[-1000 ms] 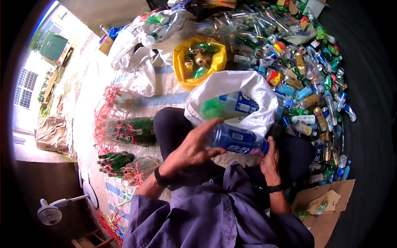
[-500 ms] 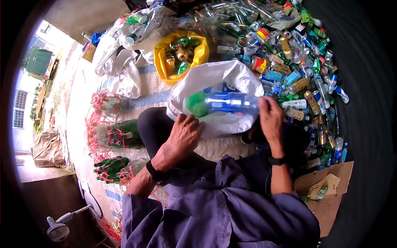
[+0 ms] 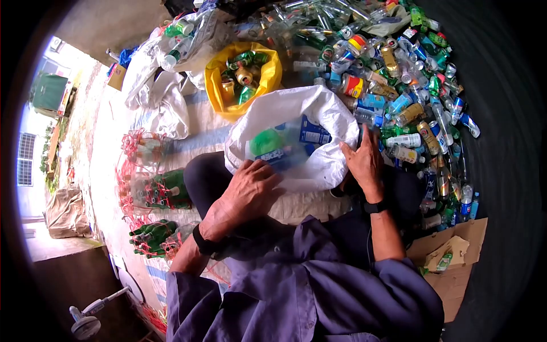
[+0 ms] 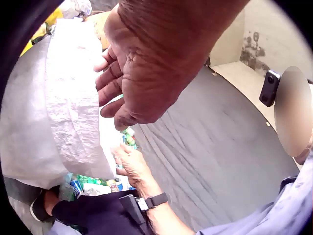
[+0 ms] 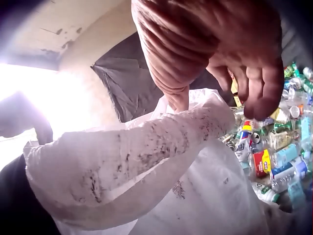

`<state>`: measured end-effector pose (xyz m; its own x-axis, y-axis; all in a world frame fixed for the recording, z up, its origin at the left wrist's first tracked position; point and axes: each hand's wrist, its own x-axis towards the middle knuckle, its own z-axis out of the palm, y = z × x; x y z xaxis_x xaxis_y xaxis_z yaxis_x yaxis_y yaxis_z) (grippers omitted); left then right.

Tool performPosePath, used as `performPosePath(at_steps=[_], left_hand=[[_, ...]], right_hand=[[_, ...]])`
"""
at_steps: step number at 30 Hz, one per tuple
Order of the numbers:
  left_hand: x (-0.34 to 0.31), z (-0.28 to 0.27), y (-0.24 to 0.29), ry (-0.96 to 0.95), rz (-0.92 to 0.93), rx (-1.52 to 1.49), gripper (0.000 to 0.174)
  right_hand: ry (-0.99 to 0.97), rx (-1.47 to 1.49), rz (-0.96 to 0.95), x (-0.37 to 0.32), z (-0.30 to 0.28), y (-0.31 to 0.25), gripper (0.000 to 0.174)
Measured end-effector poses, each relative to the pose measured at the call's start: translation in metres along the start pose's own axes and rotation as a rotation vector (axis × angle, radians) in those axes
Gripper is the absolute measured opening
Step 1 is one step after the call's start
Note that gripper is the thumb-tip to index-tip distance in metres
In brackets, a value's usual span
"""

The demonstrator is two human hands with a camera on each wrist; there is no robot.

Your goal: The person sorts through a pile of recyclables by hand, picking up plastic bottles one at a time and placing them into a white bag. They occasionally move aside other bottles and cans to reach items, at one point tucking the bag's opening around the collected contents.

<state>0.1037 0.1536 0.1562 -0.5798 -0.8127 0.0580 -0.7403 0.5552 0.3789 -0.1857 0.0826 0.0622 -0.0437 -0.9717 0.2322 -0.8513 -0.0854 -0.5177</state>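
Observation:
A white bag (image 3: 256,111) stands with its mouth wide at the person's knees, with a blue-labelled bottle (image 3: 276,156), a green item (image 3: 266,142) and another blue label (image 3: 314,132) inside. The left hand (image 3: 245,194) is at the near-left rim, empty; in the left wrist view the left hand (image 4: 156,58) has loosely bent fingers beside the white bag (image 4: 73,107). At the right rim, the right hand (image 3: 366,165) has its fingers spread. The right wrist view shows the right hand (image 5: 215,44) with its thumb at the rim of the bag (image 5: 132,156) and relaxed fingers outside it.
Beyond is a yellow bag (image 3: 213,74) of cans and bottles. Many loose bottles and cans (image 3: 407,114) lie at the right, above a cardboard box (image 3: 464,273). Tied glass bottles (image 3: 165,188) are at the left; white sacks (image 3: 165,102) lie farther up.
The large blue bottle has left both hands and is down inside the white bag. The right hand has let it go and moved to the rim; the left hand is near the rim too.

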Motion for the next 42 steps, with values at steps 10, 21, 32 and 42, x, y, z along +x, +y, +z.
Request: performPosePath(at_steps=[10,21,32,42], left_hand=[[0.027,0.019,0.016,-0.207,0.023,0.140,0.062],[0.010,0.021,-0.002,-0.209,-0.059,0.067,0.029],[-0.002,-0.005,-0.034,0.107,-0.179,-0.186,0.030],[0.018,-0.022,-0.109,0.039,-0.440,-0.041,0.070]], right_hand=[[-0.108,0.493,-0.021,-0.012,0.037,0.031,0.035],[0.009,0.648,0.223,-0.014,0.030,0.007,0.029],[-0.151,0.929,0.325,-0.007,0.028,0.005,0.031],[-0.057,1.088,0.580,-0.006,0.048,-0.004,0.041]])
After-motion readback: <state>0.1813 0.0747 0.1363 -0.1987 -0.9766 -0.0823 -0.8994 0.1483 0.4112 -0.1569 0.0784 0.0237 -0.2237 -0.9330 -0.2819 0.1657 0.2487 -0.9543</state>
